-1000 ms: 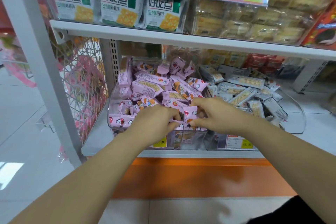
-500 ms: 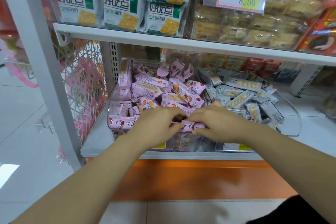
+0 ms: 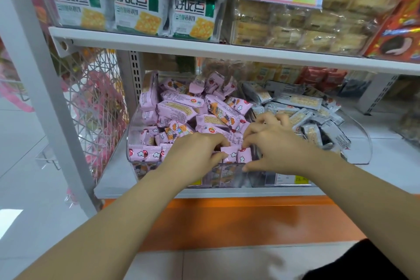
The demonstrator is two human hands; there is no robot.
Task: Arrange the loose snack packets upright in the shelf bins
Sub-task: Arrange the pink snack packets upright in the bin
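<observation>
pink snack packets (image 3: 177,109) fill the clear bin (image 3: 131,138); left hand (image 3: 195,154) and right hand (image 3: 275,145) each pinch front-row packets. grey packets (image 3: 295,100) lie just right, cracker packs (image 3: 136,9) above.

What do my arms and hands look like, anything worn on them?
Both forearms are bare, no sleeves in view. No glove, watch or ring shows on the left hand or right hand. Dark clothing shows at the lower right corner.
</observation>
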